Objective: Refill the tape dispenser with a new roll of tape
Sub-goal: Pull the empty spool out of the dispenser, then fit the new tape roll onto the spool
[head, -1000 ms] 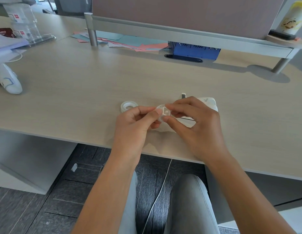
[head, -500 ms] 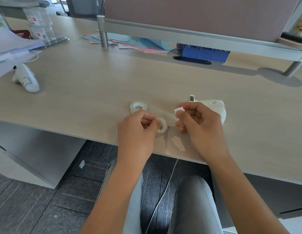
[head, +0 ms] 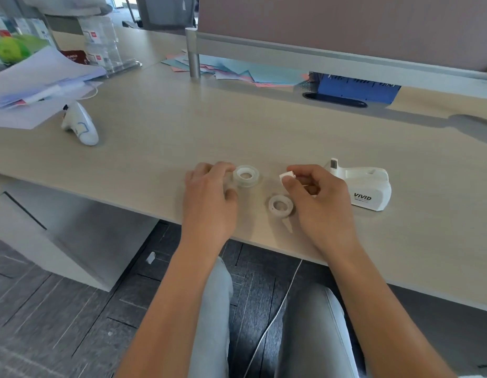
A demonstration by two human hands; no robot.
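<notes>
A full roll of clear tape [head: 246, 175] lies flat on the desk. My left hand [head: 209, 195] curls against its left side, with fingertips and thumb touching the roll. A thin, empty white tape core [head: 280, 205] lies flat between my hands, touched by neither. My right hand [head: 318, 203] pinches a small white spindle piece [head: 287, 175] just above the desk. The white tape dispenser [head: 366, 188], marked VIVID, stands to the right of that hand with its cutter end pointing away from me.
A white handheld device [head: 81, 126] lies at the left, with a stack of papers [head: 38, 85] behind it. Coloured paper sheets [head: 237, 70] and a blue box [head: 357, 87] sit under the raised shelf at the back. The desk edge [head: 155, 214] runs just below my hands.
My left hand has set the empty core down on the desk and moved over to the full tape roll. My right hand still holds the small white spindle piece.
</notes>
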